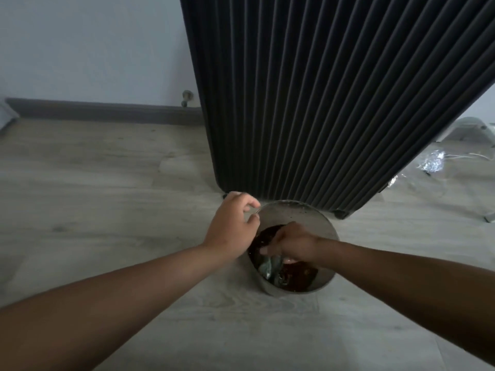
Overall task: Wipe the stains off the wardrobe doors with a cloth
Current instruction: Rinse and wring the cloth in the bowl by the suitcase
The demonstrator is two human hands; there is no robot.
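Grey-green cloth (269,266) lies wet in the bucket (325,226), just under the right hand (293,243). That hand's fingers are curled down round the cloth's upper end, though the knuckles hide how firmly they grip. Dark brownish water (294,277) sits in the bottom of the bucket around that hand. The left hand (231,227) is just beside the right, at the bucket's left rim, with thumb and forefinger pinching the edge and the other fingers loosely bent. The two hands are close but not touching. Beyond both hands, just past the bucket's far rim, stands the wardrobe (321,103), its dark front ribbed with upright grooves. Pale wood floor (107,188) runs under the forearms. Far beyond the left hand are a grey skirting (93,111) and a small doorstop (187,97). Well off to the right of the right hand lies crumpled clear plastic (431,164).
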